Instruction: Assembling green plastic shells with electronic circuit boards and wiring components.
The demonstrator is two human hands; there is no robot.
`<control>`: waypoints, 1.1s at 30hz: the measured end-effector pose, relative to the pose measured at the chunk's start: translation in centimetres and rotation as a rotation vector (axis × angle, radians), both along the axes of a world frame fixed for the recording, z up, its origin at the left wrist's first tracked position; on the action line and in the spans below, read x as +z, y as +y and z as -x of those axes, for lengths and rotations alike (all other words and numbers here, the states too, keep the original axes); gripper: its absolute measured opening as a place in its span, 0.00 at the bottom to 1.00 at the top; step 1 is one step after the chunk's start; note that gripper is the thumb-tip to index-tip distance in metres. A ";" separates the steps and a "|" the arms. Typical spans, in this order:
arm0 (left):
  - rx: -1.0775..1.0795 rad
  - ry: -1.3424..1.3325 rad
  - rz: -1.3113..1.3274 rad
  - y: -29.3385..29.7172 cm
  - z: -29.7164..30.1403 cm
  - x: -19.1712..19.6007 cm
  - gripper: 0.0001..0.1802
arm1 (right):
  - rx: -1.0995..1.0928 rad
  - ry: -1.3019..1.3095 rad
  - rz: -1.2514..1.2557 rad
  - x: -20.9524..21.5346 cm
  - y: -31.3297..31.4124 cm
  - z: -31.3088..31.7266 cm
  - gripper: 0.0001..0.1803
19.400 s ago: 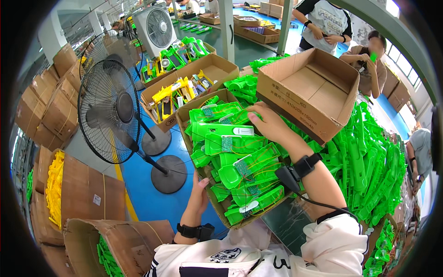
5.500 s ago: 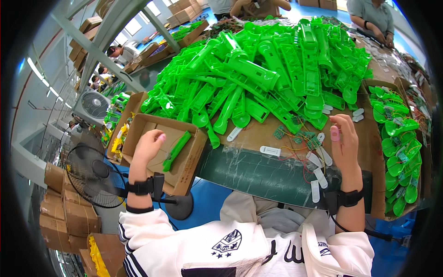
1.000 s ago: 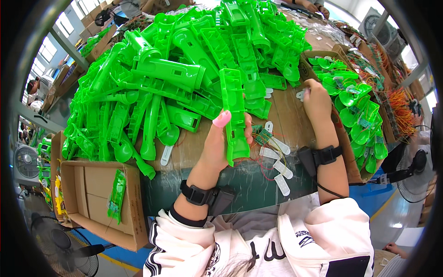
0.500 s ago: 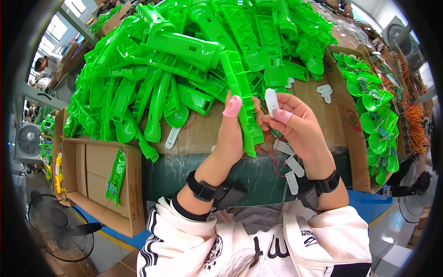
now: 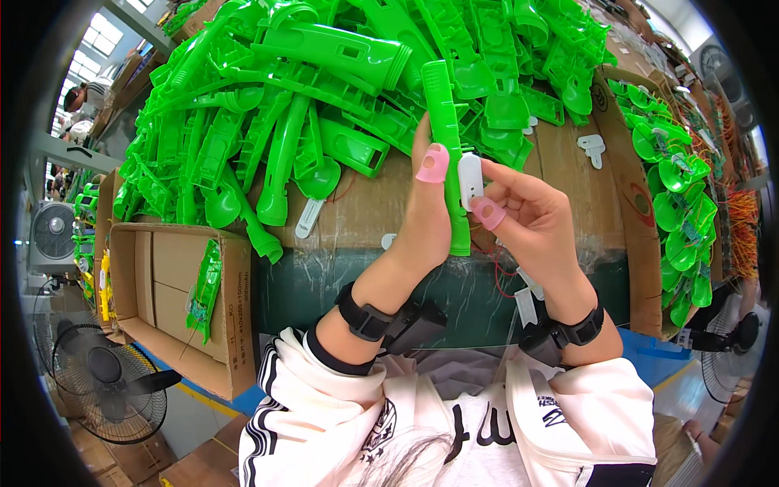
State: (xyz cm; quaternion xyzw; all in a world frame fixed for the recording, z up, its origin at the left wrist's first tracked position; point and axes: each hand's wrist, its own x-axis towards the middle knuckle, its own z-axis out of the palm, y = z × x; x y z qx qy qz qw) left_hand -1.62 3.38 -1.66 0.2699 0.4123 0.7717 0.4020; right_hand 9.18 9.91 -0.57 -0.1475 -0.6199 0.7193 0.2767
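My left hand grips a long green plastic housing half, held upright and turned so its narrow side shows. Between the thumb and fingers of my right hand is a small white plastic strip with tiny holes, close against the housing's right side. Whether the two parts touch, I cannot tell. Pink finger cots with holes cover both thumbs. Red wires and white strips lie below my right hand, partly hidden by it.
A large heap of green housings fills the table's far side. At the left, a cardboard box holds one green part with a circuit board. Wired green parts fill a box at the right. A black fan stands lower left.
The green housing has turned from showing its ribbed inside to its narrow side. My right hand has brought the white strip up against it. The whole view has shifted slightly.
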 end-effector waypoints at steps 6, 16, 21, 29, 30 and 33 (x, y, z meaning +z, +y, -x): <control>0.035 0.045 -0.005 0.0 0.0 0.1 0.35 | -0.041 -0.011 -0.039 -0.3 0.1 -0.4 0.18; 0.044 0.272 0.059 0.1 0.1 -1.4 0.37 | -0.108 -0.043 -0.277 -0.6 0.0 0.0 0.15; 0.005 0.403 0.153 -0.4 0.0 -0.8 0.38 | -0.137 -0.031 -0.615 -0.3 0.4 0.1 0.15; -0.080 -0.249 -0.140 -0.4 1.6 -0.7 0.23 | -0.148 -0.062 -0.294 1.9 3.7 -2.0 0.12; -0.162 -0.405 -0.238 -0.4 2.0 -0.9 0.21 | -0.180 -0.134 -0.290 2.1 4.4 -2.8 0.10; -0.149 -0.323 -0.336 -0.4 2.3 0.3 0.21 | -0.038 -0.469 -0.567 2.8 4.4 -4.0 0.11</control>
